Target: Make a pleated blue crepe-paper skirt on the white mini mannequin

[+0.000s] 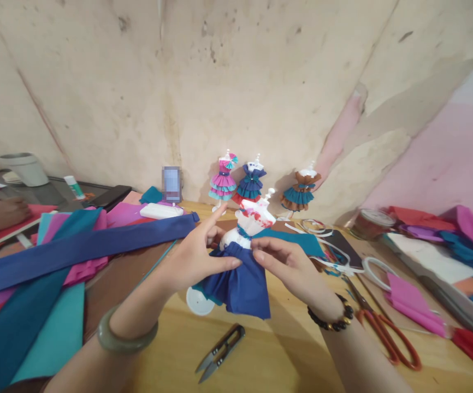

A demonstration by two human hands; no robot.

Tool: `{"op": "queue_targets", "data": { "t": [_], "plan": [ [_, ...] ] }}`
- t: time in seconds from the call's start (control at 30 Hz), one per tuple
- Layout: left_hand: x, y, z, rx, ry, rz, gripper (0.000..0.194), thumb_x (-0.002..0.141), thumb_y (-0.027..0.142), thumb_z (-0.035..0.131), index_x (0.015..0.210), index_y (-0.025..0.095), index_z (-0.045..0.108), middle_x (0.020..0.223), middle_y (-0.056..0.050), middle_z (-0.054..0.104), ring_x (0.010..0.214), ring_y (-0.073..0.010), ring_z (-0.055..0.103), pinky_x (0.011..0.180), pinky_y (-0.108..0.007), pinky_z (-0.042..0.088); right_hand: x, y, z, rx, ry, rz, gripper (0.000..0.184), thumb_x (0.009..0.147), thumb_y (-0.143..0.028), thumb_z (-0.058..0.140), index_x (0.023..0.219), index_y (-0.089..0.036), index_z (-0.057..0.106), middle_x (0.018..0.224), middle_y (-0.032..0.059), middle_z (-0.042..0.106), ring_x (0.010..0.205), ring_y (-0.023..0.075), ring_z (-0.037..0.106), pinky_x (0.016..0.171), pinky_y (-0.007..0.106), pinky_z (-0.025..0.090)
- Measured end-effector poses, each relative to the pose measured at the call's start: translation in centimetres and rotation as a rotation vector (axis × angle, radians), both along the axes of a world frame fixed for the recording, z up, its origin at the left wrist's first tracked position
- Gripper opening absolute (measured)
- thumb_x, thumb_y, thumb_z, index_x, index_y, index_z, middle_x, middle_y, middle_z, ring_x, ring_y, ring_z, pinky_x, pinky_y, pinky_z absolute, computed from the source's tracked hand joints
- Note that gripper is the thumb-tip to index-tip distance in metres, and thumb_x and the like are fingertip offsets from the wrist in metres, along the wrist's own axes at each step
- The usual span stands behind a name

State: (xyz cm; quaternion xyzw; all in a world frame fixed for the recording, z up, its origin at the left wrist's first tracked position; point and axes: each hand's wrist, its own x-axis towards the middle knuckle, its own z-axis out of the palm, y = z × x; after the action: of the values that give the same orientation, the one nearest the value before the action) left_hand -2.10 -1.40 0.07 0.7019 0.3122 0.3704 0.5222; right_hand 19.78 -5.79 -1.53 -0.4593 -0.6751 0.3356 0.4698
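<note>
A small white dress form (233,238) with red marks on its chest leans to the right in front of me, its round white base (200,301) low on the left. Gathered dark blue fabric (247,281) hangs around its waist as a skirt, with teal fabric showing beneath. My left hand (199,251) grips the skirt's left side, its thumb pressed on the blue gathers. On the right, the fingers of my right hand (288,265) pinch the upper edge of the same fabric at the waist. Thread snips (221,352) lie on the table just below the skirt.
Three dressed mini forms stand by the wall, one in pink (223,180). Orange-handled scissors (388,333) lie at right beside a pink fabric piece (414,303). Long blue strips (84,248) cover the left. Another person's hand (9,215) rests at far left.
</note>
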Motion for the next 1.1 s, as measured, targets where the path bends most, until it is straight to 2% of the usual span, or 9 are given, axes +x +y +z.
{"op": "queue_targets", "data": {
  "t": [0.17,0.23,0.37,0.5,0.7,0.87,1.1],
  "plan": [
    [-0.2,-0.1,0.3,-0.017,-0.01,-0.013,0.11,0.07,0.028,0.085,0.159,0.023,0.021,0.092,-0.001,0.061,0.087,-0.0198,0.059,0.083,-0.034,0.045,0.1,-0.1,0.5,-0.022,-0.017,0.003,0.028,0.081,-0.047,0.074,0.074,-0.02,0.07,0.074,0.0016,0.071,0.071,0.0167,0.063,0.071,0.031,0.052],
    [-0.1,-0.2,0.4,-0.009,-0.008,-0.01,0.107,0.07,0.027,0.084,0.158,0.021,0.025,0.091,-0.001,0.06,0.085,-0.0195,0.058,0.08,-0.033,0.045,-0.1,-0.4,0.8,-0.02,0.011,0.014,0.029,0.08,-0.047,0.074,0.071,-0.02,0.068,0.07,0.0006,0.069,0.066,0.0151,0.062,0.066,0.029,0.051],
    [0.1,-0.1,0.2,0.011,0.009,-0.019,0.104,0.071,0.026,0.082,0.157,0.02,0.025,0.09,0.0,0.056,0.083,-0.0181,0.054,0.078,-0.032,0.043,-0.7,-0.9,1.2,-0.003,0.035,0.04,0.026,0.082,-0.044,0.073,0.073,-0.02,0.07,0.071,0.0012,0.069,0.065,0.0146,0.061,0.064,0.028,0.05],
    [0.0,0.0,-0.2,0.064,0.053,-0.022,0.101,0.074,0.029,0.08,0.158,0.023,0.025,0.086,0.002,0.051,0.082,-0.018,0.051,0.079,-0.033,0.042,-1.1,-1.3,1.3,0.043,0.063,0.006,0.018,0.081,-0.039,0.074,0.077,-0.021,0.073,0.078,0.0031,0.075,0.07,0.0164,0.065,0.065,0.028,0.051],
    [-0.1,0.1,-0.3,0.074,0.076,-0.009,0.102,0.074,0.03,0.08,0.158,0.022,0.023,0.091,-0.001,0.053,0.088,-0.0207,0.054,0.084,-0.037,0.043,-1.2,-1.2,1.0,0.16,0.031,-0.026,0.009,0.082,-0.031,0.074,0.08,-0.022,0.078,0.081,0.0029,0.076,0.072,0.0163,0.067,0.064,0.027,0.05],
    [0.0,0.0,-0.2,0.055,0.058,-0.015,0.102,0.075,0.032,0.079,0.159,0.021,0.022,0.095,-0.002,0.055,0.09,-0.0208,0.054,0.086,-0.038,0.043,-1.3,-1.3,0.9,0.185,0.022,-0.033,0.007,0.082,-0.028,0.074,0.082,-0.023,0.078,0.078,0.0021,0.075,0.069,0.0154,0.065,0.059,0.026,0.048],
    [-0.1,-0.2,-0.1,0.03,0.034,-0.035,0.093,0.08,0.038,0.076,0.157,0.02,0.027,0.094,-0.002,0.055,0.088,-0.0194,0.052,0.082,-0.035,0.042,-1.4,-1.5,1.0,0.171,0.006,-0.03,0.008,0.082,-0.028,0.074,0.082,-0.022,0.078,0.08,0.0031,0.077,0.071,0.0165,0.068,0.062,0.028,0.051]
  ]
}}
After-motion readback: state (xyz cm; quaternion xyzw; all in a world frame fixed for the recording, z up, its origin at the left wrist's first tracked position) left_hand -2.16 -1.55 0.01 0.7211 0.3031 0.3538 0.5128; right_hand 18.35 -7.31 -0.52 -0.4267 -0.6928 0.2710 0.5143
